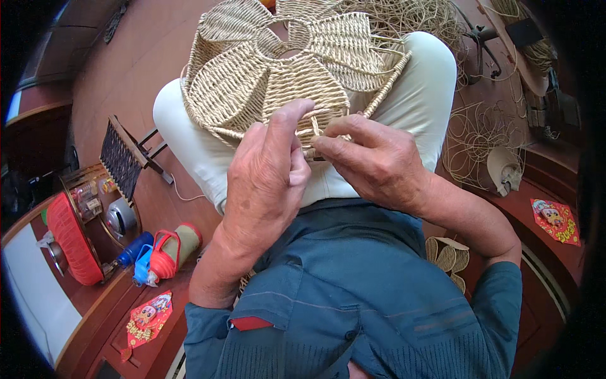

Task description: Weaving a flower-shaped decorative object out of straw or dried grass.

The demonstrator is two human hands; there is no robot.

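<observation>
A pale woven flower-shaped piece (227, 88), with petals around a round centre opening and a braided rim, rests across my lap on white trousers (429, 76). At its near edge, my left hand (268, 170) has its index finger raised over the weave and the other fingers curled at the rim, gripping it. My right hand (372, 161) is just to the right, thumb and fingers pinched on a short loose strand (315, 126) by that edge. The fingertips of both hands are close together, and part of the rim is hidden behind them.
Tangled cord (410, 16) lies beyond, with more (473, 136) at right. A dark slatted stool (120, 158), red-covered item (72, 237) and flask (186, 249) are at left. Red paper decorations (148, 316) appear low left and right; another woven piece (448, 262) is beside my right hip.
</observation>
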